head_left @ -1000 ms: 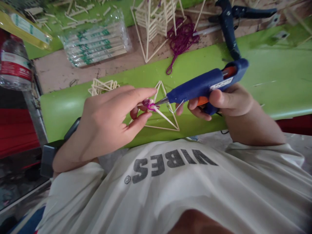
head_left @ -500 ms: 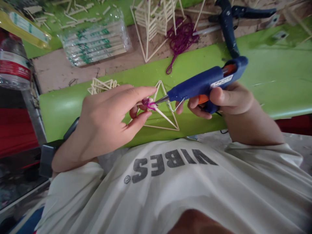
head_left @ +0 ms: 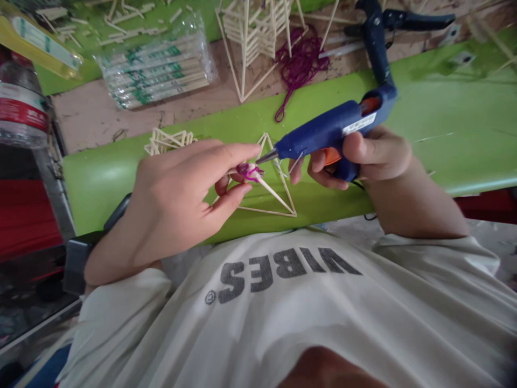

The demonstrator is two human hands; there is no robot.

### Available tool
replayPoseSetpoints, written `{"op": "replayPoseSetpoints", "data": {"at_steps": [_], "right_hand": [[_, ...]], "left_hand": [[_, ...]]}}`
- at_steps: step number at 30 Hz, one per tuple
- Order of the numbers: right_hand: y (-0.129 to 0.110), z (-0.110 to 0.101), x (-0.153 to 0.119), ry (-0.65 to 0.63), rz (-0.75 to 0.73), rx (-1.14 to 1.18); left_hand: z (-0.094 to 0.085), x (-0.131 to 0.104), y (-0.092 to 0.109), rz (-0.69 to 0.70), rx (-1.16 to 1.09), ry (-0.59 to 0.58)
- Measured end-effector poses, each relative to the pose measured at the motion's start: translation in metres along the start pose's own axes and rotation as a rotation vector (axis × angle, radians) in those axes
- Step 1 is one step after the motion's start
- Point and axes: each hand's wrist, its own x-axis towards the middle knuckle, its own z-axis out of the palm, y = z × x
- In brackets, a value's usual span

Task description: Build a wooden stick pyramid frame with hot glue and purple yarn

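Between thumb and fingers, my left hand [head_left: 186, 194] pinches a joint of pale wooden sticks wrapped in purple yarn [head_left: 249, 172]. One wooden stick [head_left: 277, 195] runs from that joint down to a corner of a triangular stick frame [head_left: 266, 212]. My right hand [head_left: 363, 159] grips a blue hot glue gun [head_left: 323, 129] by its handle, with fingers near the orange trigger [head_left: 332, 157]. The metal nozzle [head_left: 267, 156] points at the yarn-wrapped joint and sits just above and right of it. My left fingers hide part of the joint.
A small stick bundle [head_left: 169, 141] lies beyond my left hand. Farther back are a plastic-wrapped stick pack [head_left: 161, 67], a larger stick structure [head_left: 258, 27], a purple yarn tangle [head_left: 302, 62] and a dark-handled cutter [head_left: 377, 43]. Bottles [head_left: 24, 105] stand at left.
My right hand has drawn the glue gun slightly left and up, so the nozzle has lifted off the yarn-wrapped joint. My left hand keeps its pinch almost unmoved.
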Motion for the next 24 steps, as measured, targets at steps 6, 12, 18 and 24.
{"op": "replayPoseSetpoints", "data": {"at_steps": [6, 12, 18, 24], "right_hand": [[0.0, 0.0012, 0.0002, -0.012, 0.01, -0.001], [-0.0014, 0.0008, -0.0017, -0.043, -0.009, 0.017], [0.0032, -0.0002, -0.0021, -0.051, -0.012, 0.007], [0.0006, 0.0003, -0.0017, -0.037, -0.004, 0.02]], "left_hand": [[-0.0012, -0.0013, 0.0002, -0.044, 0.022, -0.025], [-0.001, -0.0015, -0.0001, -0.054, 0.025, -0.023], [-0.001, -0.002, -0.0016, -0.056, 0.007, -0.039], [-0.0003, -0.0017, -0.0007, -0.043, 0.031, -0.036]]}}
